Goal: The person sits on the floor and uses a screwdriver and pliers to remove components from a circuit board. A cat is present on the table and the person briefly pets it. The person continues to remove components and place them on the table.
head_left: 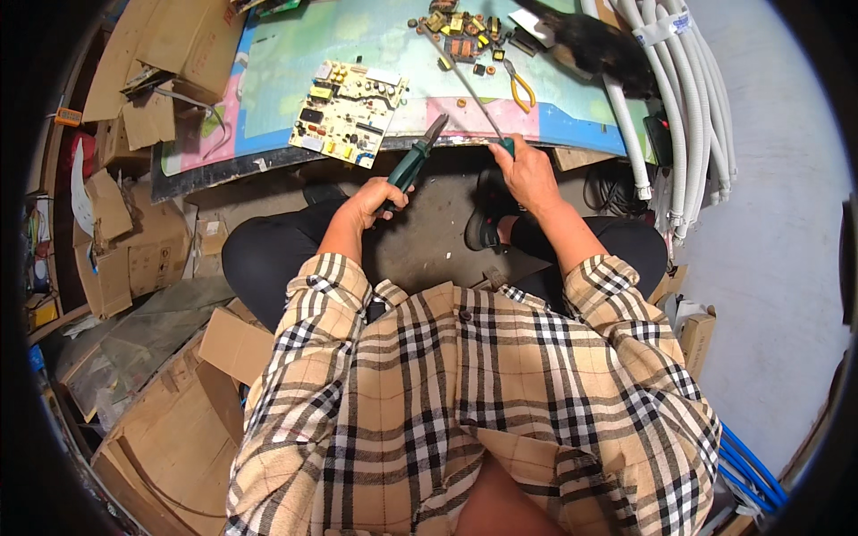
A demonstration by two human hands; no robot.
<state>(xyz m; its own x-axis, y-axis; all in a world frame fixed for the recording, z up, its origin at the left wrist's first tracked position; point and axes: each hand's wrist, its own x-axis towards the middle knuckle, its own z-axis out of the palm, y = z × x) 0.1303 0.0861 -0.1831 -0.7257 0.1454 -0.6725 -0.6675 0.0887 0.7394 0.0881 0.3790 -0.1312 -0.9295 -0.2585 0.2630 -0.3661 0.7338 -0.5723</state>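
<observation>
My left hand [374, 202] is closed around the dark green handles of a pair of pliers [413, 166]. Their grey jaws point up and to the right, over the near edge of the table. In my right hand [533, 181] is a long screwdriver [472, 90] with a green handle. Its thin shaft slants up and left toward a pile of small yellow, black and copper-coloured electronic parts [463, 46]. Left of the tools, a pale circuit board [344, 112] full of components lies tilted at the table's near edge. Yellow-handled pliers [522, 92] rest right of the screwdriver.
A dark cat [603, 55] is on the right part of the green and pink tabletop [268, 67]. Beside it hangs a bundle of white corrugated tubes [681, 116]. Cardboard boxes [192, 45] crowd the left side, and blue tubing [749, 469] lies at lower right.
</observation>
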